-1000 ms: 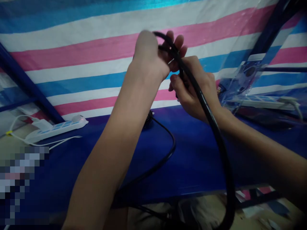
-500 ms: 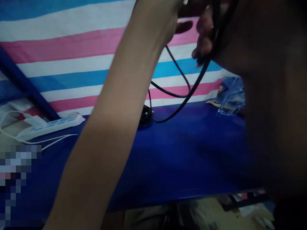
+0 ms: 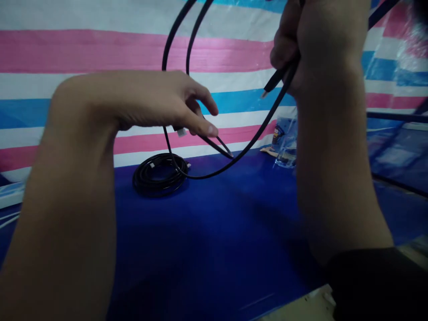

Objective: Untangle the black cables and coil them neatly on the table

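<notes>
L hand point(image 3: 147, 100): dropped lower since prev frame, pinching small pale connector end point(image 3: 181, 132).
R hand point(image 3: 321, 44): fisted on thin black cable point(image 3: 247, 149).
Change: loop now hangs wide; coiled black cable bundle point(image 3: 159, 174) in view on blue tabletop point(image 3: 234, 232).

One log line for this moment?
left hand: pinching cable end | right hand: gripping black cable loops, raised | coiled cable: on blue table

A glossy deep-blue table top point(image 3: 234, 240) carries everything here. Directly on it, below and slightly left of the left hand's fingertips point(image 3: 211, 130), lies a flat coil of thin black cable point(image 3: 159, 174). Below the right hand's curled fingers point(image 3: 284, 49), near the back edge, rests a crumpled clear plastic bag with a printed label point(image 3: 285, 146). A pale strip point(image 3: 11, 195) sits at the far left edge.
</notes>
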The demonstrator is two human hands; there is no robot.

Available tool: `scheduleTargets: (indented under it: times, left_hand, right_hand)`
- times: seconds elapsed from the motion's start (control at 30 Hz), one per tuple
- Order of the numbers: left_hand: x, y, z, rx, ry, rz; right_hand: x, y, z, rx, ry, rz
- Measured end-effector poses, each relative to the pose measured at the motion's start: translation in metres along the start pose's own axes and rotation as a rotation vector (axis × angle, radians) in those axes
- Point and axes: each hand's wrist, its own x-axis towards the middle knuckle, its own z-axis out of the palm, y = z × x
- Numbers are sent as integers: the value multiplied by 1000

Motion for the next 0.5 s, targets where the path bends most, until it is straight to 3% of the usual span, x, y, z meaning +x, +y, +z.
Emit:
scheduleTargets:
  times: [0.1, 0.2, 0.27, 0.37, 0.43, 0.5]
  left_hand:
    - [1, -1, 0, 70, 210, 219]
    - [1, -6, -1, 282, 357, 376]
    - [2, -13, -6, 294, 286, 312]
    - [8, -26, -14, 126, 69, 123]
    - [13, -31, -16, -51, 48, -39]
    - [18, -33, -14, -267, 108, -210]
  right_hand:
    - [3, 8, -6, -12, 132, -47]
    - [11, 10, -3, -13, 439, -137]
    - [14, 9, 0, -3, 558, -162]
    - [12, 6, 3, 84, 574, -168]
    - [10, 3, 3, 147, 607, -145]
    - [8, 1, 2, 188, 648, -89]
